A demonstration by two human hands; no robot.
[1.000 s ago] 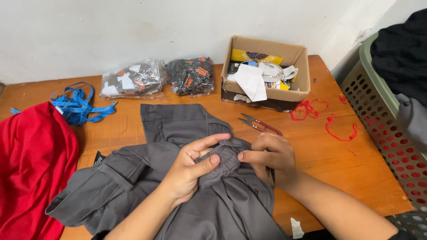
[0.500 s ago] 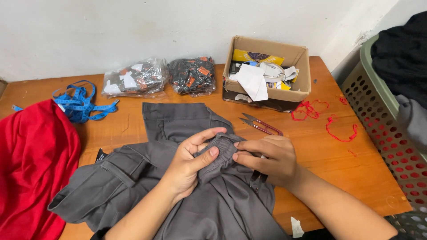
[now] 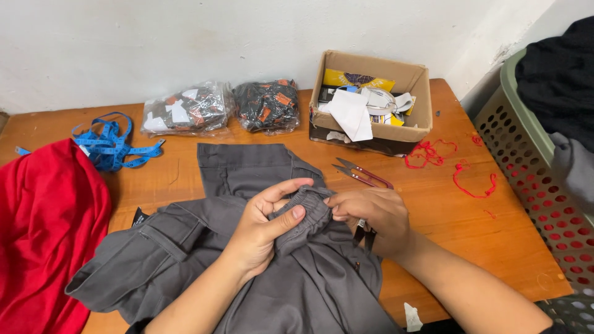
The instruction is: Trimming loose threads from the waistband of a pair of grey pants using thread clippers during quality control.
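Gripping grey garment [image 3: 247,260]; clear bags [image 3: 185,110] behind; box [image 3: 416,127] R.

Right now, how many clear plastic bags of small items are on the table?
2. Left bag lies by the wall near the blue tape measure; right bag lies beside the cardboard box. More may be hidden inside it.

left hand [image 3: 263,226]: bare, no sleeve | right hand [image 3: 371,216]: bare, finger ring

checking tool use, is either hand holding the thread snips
No, the thread snips lie on the table beyond both hands, which grip the grey garment.
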